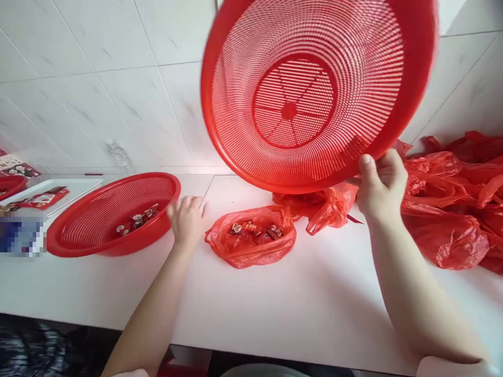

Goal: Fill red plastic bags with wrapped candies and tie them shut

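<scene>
My right hand [381,183] grips the lower right rim of a large red mesh basket [294,110], raised and tilted so that its bare inside shows. My left hand [187,220] has its fingers apart, beside the right rim of a second red basket [113,214] that holds several small wrapped pieces [138,219]. Whether the fingertips touch that rim I cannot tell. Between my hands an open red plastic bag [251,254] lies on the white table, with several wrapped pieces [257,230] inside.
Many red plastic bags [451,230] are piled at the right, and another [328,209] lies under the raised basket. A white tray [84,187] with red packets stands at the left. A clear bottle [120,157] is by the tiled wall. The table's front edge [236,353] runs below.
</scene>
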A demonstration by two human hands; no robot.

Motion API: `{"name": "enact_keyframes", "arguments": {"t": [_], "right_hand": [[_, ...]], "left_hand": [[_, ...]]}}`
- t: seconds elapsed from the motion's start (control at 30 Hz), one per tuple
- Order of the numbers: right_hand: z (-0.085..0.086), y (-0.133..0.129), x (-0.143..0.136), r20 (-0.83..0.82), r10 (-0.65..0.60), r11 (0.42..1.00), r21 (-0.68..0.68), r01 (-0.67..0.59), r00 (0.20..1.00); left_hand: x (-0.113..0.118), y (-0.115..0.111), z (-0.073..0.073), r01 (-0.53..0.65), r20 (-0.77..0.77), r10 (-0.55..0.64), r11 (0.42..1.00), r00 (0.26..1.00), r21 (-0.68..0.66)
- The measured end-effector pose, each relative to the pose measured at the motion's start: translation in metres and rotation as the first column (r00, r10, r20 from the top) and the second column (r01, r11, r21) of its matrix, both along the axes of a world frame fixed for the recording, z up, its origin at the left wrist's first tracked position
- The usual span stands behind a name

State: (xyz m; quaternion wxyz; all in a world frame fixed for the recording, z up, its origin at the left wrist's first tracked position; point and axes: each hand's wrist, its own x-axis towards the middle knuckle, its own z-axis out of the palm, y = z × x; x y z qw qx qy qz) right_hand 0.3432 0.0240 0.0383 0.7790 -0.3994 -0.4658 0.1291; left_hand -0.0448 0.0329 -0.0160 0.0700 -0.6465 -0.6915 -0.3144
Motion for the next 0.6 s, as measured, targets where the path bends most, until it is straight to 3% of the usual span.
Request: {"name": "enact_keyframes", "arguments": {"t": [0.07,0.1,0.17,0.23,0.33,0.47,0.53,0.6], "right_hand": [[0.001,0.005,0.010,-0.150,0.074,0.997,0.023,-0.071,0.986],[0.002,0.006,0.015,-0.229,0.097,0.995,0.005,-0.099,0.968],[0.005,0.007,0.025,-0.388,0.116,0.983,-0.085,-0.161,0.914],[0.008,0.003,0.029,-0.485,0.192,0.943,-0.149,-0.296,0.854],[0.010,-0.006,0.021,-0.470,0.371,0.829,-0.220,-0.514,0.801],[0.016,-0.020,-0.020,-0.394,0.540,0.664,-0.344,-0.664,0.744],[0.022,-0.026,-0.050,-0.413,0.632,0.558,-0.344,-0.755,0.656],[0.029,-0.031,-0.085,-0.435,0.711,0.446,-0.328,-0.833,0.552]], "left_hand": [[-0.012,-0.002,0.007,-0.226,-0.194,0.261,0.956,0.946,0.185],[-0.019,-0.001,0.008,-0.314,-0.236,0.354,0.930,0.905,0.190],[-0.034,0.003,0.004,-0.420,-0.296,0.433,0.901,0.852,0.108],[-0.042,0.008,-0.002,-0.436,-0.335,0.422,0.899,0.842,0.038],[-0.038,0.008,-0.007,-0.374,-0.321,0.363,0.927,0.875,0.028],[-0.015,-0.001,-0.005,-0.113,-0.237,0.114,0.993,0.965,0.016],[-0.005,-0.005,-0.004,0.010,-0.143,-0.010,1.000,0.990,-0.002],[0.002,-0.007,-0.005,0.113,0.071,-0.109,0.992,0.991,-0.051]]}}
